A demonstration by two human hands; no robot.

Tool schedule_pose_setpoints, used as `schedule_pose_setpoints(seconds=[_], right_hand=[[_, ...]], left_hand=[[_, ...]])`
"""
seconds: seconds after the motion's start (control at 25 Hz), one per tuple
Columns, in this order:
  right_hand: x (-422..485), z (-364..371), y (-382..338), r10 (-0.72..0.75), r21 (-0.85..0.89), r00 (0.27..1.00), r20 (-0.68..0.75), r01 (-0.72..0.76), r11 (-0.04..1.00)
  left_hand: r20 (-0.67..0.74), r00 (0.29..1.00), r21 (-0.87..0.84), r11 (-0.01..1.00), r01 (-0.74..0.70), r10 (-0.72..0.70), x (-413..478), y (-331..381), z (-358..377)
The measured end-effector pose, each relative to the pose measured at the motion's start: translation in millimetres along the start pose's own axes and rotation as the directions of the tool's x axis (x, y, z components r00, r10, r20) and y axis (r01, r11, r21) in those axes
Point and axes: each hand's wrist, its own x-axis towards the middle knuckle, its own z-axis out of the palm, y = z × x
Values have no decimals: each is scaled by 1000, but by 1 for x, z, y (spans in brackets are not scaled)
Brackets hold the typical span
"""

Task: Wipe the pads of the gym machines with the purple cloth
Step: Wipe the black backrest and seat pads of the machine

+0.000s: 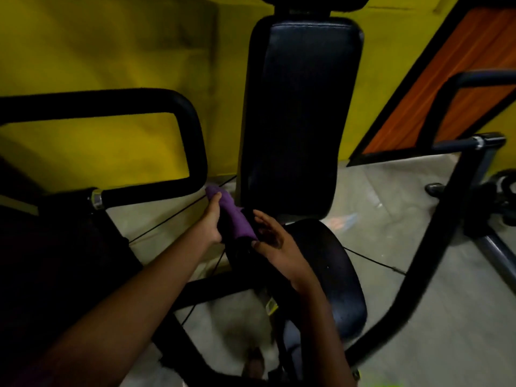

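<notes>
Yellow wall behind the back pad (pixel 301 113); at its foot my left hand (pixel 210 223) grips the purple cloth (pixel 237 219), right hand (pixel 276 241) spread alongside. Wiping seems next: press it flat.

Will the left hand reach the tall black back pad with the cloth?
Probably yes. The left hand grips the purple cloth beside the back pad, near its lower edge, nothing between.

1 purple cloth (pixel 237 219) lies near centre. 2 grips show: the left grip (pixel 212 222) and the right grip (pixel 275 241). The machine has 2 black pads: 1 back pad (pixel 301 113) at 12 o'clock and 1 seat pad (pixel 335 275) at 5 o'clock. There are 2 black bars: the left bar (pixel 111 100) at 9 o'clock and the right bar (pixel 485 76) at 2 o'clock. 1 orange panel (pixel 460 51) sits at 1 o'clock.
</notes>
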Motion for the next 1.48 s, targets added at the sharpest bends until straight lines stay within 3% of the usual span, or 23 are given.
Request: schedule_pose_setpoints(seconds=[0.08, 0.24, 0.32, 0.4, 0.48, 0.56, 0.64, 0.76, 0.84, 0.92, 0.96, 1.08, 1.16, 1.2, 1.32, 1.4, 1.48], right_hand=[[-22, 15, -14, -19, -47, 999, -45, 17, 999], [-39, 31, -36, -39, -301, 919, -391, -88, 950], [-43, 27, -42, 36, -284, 873, -487, -197, 938], [-46, 25, -49, 110, -252, 846, -522, -276, 928], [-49, 22, -58, 125, -308, 862, -492, -307, 900], [-53, 15, -70, 153, -355, 903, -401, -308, 883], [-57, 4, -87, 210, -355, 939, -271, -301, 885], [-67, -20, -102, 286, -398, 947, -146, -321, 859], [-71, -36, -100, 315, -430, 946, -83, -319, 845], [-73, -44, -97, 311, -346, 950, -14, -297, 890], [-72, -47, -94, 303, -224, 953, 12, -293, 930], [-60, -49, -90, 304, 85, 953, -9, -302, 950], [-48, -48, -87, 333, 74, 940, -80, -327, 942], [-45, -48, -89, 345, 42, 932, -115, -342, 939], [-42, -49, -97, 296, -92, 941, -163, -313, 945], [-45, -57, -100, 261, -168, 961, -92, -273, 947], [-50, -67, -102, 269, -326, 963, 15, -249, 912]], left_hand=[[49, 996, 69, 995, 71, -74, -23, 1, -6], [279, 935, 362, 926, 109, -219, -63, -2, -23], [317, 930, 536, 844, -14, -186, -77, -7, -29], [341, 940, 632, 744, -217, -16, -91, -12, -31], [454, 887, 597, 710, -374, 86, -100, -19, -32], [568, 817, 543, 701, -461, 97, -109, -23, -29], [646, 744, 573, 537, -620, 170, -105, -22, -26], [758, 601, 603, 79, -794, 255, -114, -3, -15], [797, 576, 592, -44, -805, 178, -122, 11, -7], [788, 601, 613, -90, -785, 134, -123, 17, 2], [772, 618, 633, -88, -769, 148, -123, 17, 8], [704, 682, 664, 158, -731, 198, -128, 18, 28], [703, 694, 645, 271, -715, 158, -126, 16, 34], [711, 688, 654, 221, -723, 144, -121, 14, 34], [745, 632, 659, -90, -747, 213, -110, 0, 31], [767, 570, 612, -70, -788, 295, -102, -8, 32], [807, 541, 564, -41, -825, 236, -95, -4, 30]])
